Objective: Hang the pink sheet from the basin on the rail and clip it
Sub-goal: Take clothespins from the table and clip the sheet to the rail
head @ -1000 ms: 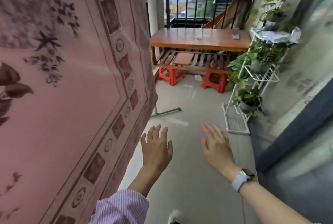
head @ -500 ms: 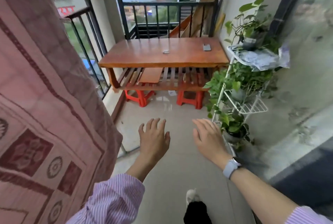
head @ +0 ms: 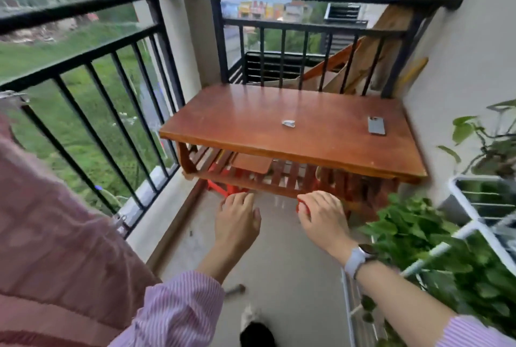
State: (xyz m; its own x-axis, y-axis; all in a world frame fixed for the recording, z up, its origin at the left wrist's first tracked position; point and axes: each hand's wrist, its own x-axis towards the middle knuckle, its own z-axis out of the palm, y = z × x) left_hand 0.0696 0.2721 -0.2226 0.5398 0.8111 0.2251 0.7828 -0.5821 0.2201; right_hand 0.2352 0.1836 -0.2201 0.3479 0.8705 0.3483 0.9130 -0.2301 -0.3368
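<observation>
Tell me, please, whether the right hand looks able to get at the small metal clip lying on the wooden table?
Probably yes: the right hand holds nothing, and the clip lies alone on the table, though beyond its present position.

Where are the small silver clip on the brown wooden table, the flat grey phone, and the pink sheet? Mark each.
small silver clip (head: 288,123), head view, middle of the clip.
flat grey phone (head: 376,125), head view, centre of its upper face.
pink sheet (head: 53,223), head view, middle of the hanging cloth.
</observation>
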